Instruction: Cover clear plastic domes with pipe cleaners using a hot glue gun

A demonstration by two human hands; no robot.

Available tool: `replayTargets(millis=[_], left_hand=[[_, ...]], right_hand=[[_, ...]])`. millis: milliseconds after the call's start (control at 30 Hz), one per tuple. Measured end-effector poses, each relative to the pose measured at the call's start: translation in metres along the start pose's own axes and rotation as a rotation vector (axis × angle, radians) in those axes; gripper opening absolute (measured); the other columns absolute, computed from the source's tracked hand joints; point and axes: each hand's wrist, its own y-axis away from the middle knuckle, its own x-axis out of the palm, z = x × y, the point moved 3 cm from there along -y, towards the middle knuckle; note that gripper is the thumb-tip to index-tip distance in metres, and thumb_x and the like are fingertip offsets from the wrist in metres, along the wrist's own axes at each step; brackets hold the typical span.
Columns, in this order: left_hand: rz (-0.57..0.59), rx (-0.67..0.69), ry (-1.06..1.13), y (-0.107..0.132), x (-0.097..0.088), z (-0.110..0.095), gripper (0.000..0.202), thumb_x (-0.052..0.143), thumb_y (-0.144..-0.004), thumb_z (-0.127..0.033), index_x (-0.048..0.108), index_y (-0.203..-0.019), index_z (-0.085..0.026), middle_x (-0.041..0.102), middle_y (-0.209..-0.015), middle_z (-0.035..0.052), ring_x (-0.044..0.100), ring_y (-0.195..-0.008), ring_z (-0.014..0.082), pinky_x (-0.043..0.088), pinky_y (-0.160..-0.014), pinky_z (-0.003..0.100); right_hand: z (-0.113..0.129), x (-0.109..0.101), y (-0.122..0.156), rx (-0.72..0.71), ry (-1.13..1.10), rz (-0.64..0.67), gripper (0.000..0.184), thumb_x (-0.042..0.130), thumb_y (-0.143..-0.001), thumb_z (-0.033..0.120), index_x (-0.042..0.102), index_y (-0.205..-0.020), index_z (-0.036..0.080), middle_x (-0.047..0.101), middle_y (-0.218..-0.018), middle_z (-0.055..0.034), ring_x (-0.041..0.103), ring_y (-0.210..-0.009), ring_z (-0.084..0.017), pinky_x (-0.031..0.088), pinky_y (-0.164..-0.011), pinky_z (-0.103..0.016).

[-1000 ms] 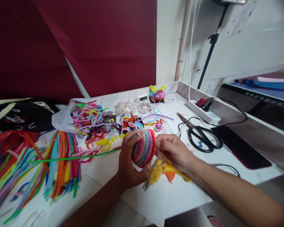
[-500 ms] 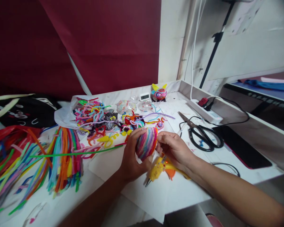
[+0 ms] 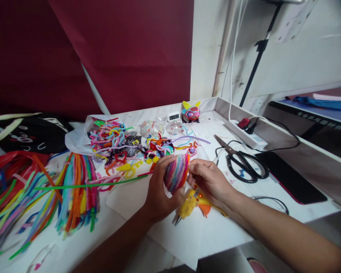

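Curled around the ball (image 3: 176,172) from behind and below, the left hand (image 3: 159,193) keeps a closed grip on it and holds it just above the bench (image 3: 216,231). At the ball's right edge, the right hand (image 3: 210,180) has its fingertips pressed together, pinching the fuzzy surface. Bands of pink, blue, purple and orange run round the ball. A yellow glue gun (image 3: 189,204) lies right beneath it. Black scissors (image 3: 241,161) rest further right, and pipe cleaners (image 3: 74,189) are heaped to the left.

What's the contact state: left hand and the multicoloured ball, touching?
Touching. The head view shows the left hand wrapped around the multicoloured ball, fingers on its surface.
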Motion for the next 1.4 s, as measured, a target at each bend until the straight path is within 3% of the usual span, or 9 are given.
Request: replayTargets(millis=[267,533,733,967,1100,1267,1400], left_hand=[[-0.019,0.030,-0.026,0.001,-0.001,-0.002,0.069,0.061,-0.065,-0.013,0.043,-0.131,-0.023,0.050,-0.132,0.0120,0.048,-0.128,0.0321,0.041,-0.107,0.051],[0.020,-0.009,0.095,0.003,0.000,0.006,0.066,0.062,-0.072,-0.018,0.042,-0.134,-0.025,0.045,-0.136,0.0123,0.043,-0.132,0.0330,0.037,-0.108,0.050],[0.028,-0.106,0.177,0.002,-0.001,0.003,0.063,0.067,-0.078,-0.031,0.041,-0.135,-0.027,0.044,-0.138,0.0112,0.043,-0.132,0.0338,0.036,-0.108,0.049],[0.068,-0.342,0.263,0.003,-0.001,0.002,0.057,0.062,-0.084,-0.039,0.042,-0.135,-0.025,0.050,-0.135,0.0110,0.051,-0.122,0.0320,0.041,-0.102,0.045],[0.037,-0.381,0.269,0.003,-0.001,0.002,0.054,0.065,-0.078,-0.035,0.047,-0.128,-0.024,0.053,-0.131,0.0091,0.052,-0.119,0.0298,0.044,-0.097,0.040],[0.029,-0.430,0.291,0.000,-0.003,0.004,0.053,0.063,-0.076,-0.034,0.049,-0.126,-0.024,0.057,-0.123,0.0064,0.055,-0.109,0.0270,0.046,-0.089,0.037],[0.065,-0.435,0.341,0.000,-0.004,0.008,0.058,0.062,-0.076,-0.036,0.048,-0.131,-0.023,0.055,-0.129,0.0072,0.053,-0.113,0.0279,0.044,-0.094,0.038]], right_hand=[[-0.001,0.000,0.000,0.008,0.024,-0.001,0.016,0.069,-0.067,0.025,0.064,-0.055,0.016,0.062,-0.047,0.0012,0.048,-0.043,-0.007,0.035,-0.049,-0.020],[0.000,0.001,0.001,-0.042,0.076,0.028,0.018,0.068,-0.072,0.026,0.064,-0.057,0.017,0.061,-0.048,0.0021,0.047,-0.044,-0.007,0.034,-0.048,-0.021],[0.002,0.004,0.005,-0.073,0.101,0.084,0.019,0.069,-0.074,0.028,0.065,-0.059,0.017,0.062,-0.050,0.0027,0.047,-0.045,-0.007,0.035,-0.048,-0.020],[0.001,0.004,0.007,-0.096,0.173,0.092,0.015,0.067,-0.073,0.023,0.065,-0.060,0.016,0.062,-0.052,0.0026,0.051,-0.048,-0.008,0.039,-0.052,-0.021],[0.000,0.004,0.009,-0.079,0.234,0.106,0.017,0.070,-0.074,0.027,0.065,-0.061,0.016,0.062,-0.054,0.0019,0.054,-0.051,-0.009,0.042,-0.054,-0.022],[0.006,0.008,0.011,-0.076,0.293,0.244,0.029,0.069,-0.083,0.040,0.065,-0.069,0.015,0.064,-0.060,0.0002,0.055,-0.054,-0.009,0.043,-0.055,-0.024],[0.009,0.008,0.010,-0.090,0.314,0.317,0.031,0.068,-0.086,0.042,0.066,-0.073,0.014,0.063,-0.064,0.0003,0.053,-0.056,-0.009,0.042,-0.056,-0.024]])
